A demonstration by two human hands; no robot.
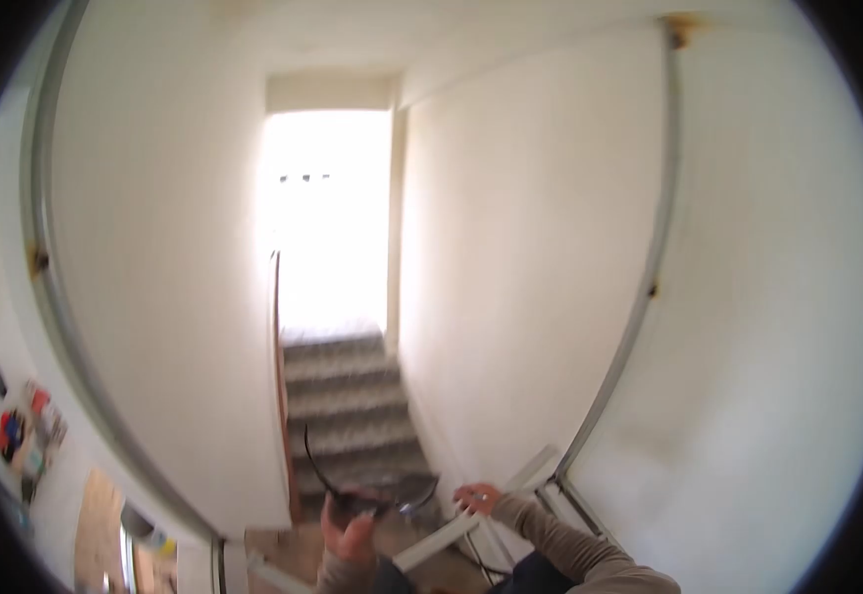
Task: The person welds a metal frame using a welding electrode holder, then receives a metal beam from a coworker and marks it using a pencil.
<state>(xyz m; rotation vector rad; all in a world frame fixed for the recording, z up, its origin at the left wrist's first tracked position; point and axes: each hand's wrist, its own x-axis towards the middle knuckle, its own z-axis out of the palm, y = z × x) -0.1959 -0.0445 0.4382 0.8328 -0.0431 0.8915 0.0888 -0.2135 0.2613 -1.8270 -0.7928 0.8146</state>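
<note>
A pair of glasses (416, 493) with a thin dark frame is at the lower middle, one arm sticking up to the left. My left hand (352, 532) is closed on it from below, the thumb side towards me. To the right of the lenses is my right hand (478, 498), apart from the glasses, with a brown sleeve (550, 535) behind it. Its fingers look bent, but blur hides whether anything is in them. Pale straight bars (441, 542) lie below both hands, joined like a frame.
Grey carpeted stairs (347, 396) rise ahead to a bright doorway (327, 218), between pale walls (530, 247). A brown handrail or edge (279, 396) runs along their left side. Metal strips (661, 228) with rusty spots line the walls. Several small items (30, 436) are at the left.
</note>
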